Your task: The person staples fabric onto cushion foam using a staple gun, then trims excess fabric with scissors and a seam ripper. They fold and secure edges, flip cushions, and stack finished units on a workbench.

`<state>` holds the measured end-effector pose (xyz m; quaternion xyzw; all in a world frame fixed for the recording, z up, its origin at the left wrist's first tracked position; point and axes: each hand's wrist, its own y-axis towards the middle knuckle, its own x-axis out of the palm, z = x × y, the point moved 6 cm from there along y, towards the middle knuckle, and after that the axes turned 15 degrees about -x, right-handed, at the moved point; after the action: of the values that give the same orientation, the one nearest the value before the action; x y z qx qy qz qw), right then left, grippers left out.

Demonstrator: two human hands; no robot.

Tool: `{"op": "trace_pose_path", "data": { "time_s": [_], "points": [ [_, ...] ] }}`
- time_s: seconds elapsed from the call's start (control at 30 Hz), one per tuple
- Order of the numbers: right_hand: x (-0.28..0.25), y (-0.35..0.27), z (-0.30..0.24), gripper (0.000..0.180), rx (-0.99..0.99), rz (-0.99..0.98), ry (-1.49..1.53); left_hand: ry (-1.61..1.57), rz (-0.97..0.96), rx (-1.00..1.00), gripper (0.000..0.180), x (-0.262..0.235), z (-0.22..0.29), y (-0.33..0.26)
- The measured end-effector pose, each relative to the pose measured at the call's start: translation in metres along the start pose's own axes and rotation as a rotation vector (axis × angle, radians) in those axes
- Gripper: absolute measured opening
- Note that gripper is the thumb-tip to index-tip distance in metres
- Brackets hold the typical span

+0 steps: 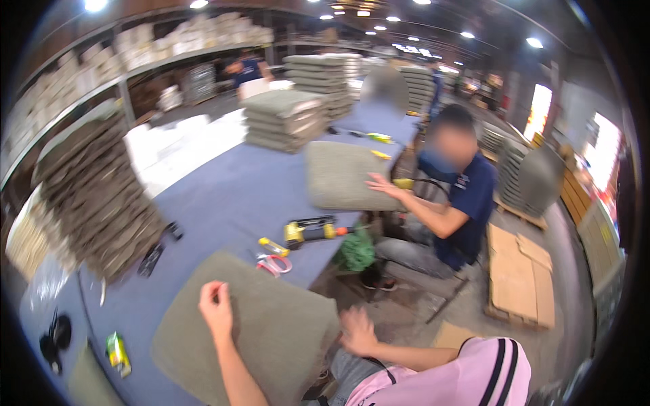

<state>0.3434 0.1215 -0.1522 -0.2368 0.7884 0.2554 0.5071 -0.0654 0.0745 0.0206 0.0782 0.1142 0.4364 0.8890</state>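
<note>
Cushion (271, 318): flat on blue table (210, 203), right part past table edge. Left hand (217, 308) over cushion, fingers curled, grip narrow; cannot tell if anything held. Right hand (359, 333) beside cushion's right edge, blurred; grip and contact cannot be told. Scissors (275, 260), power tool (313, 232) beyond cushion's far edge.

squarish olive-green cushion (279, 312), flat
</note>
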Motion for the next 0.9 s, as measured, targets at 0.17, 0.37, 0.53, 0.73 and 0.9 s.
{"op": "trace_pose_path", "data": {
  "time_s": [0.17, 0.37, 0.53, 0.73, 0.9],
  "points": [
    [0.034, -0.045, -0.002, 0.099, -0.009, -0.321, 0.167, -0.02, -0.084, -0.032, 0.012, 0.005, -0.009, 0.005],
    [-0.015, -0.045, -0.041, 0.103, -0.04, -0.394, 0.17, 0.056, 0.256, 0.15, 0.021, -0.06, 0.027, -0.073],
    [-0.046, -0.062, -0.046, 0.098, -0.097, -0.175, 0.164, 0.477, 0.624, -0.097, 0.036, -0.179, 0.058, -0.269],
    [-0.082, -0.079, -0.035, 0.099, -0.109, -0.049, 0.124, 0.632, 0.306, -0.471, 0.039, -0.082, 0.07, -0.375],
    [-0.091, -0.077, -0.025, 0.106, -0.148, 0.017, 0.141, 0.708, 0.153, -0.693, 0.041, -0.043, 0.056, -0.403]
  ]
}}
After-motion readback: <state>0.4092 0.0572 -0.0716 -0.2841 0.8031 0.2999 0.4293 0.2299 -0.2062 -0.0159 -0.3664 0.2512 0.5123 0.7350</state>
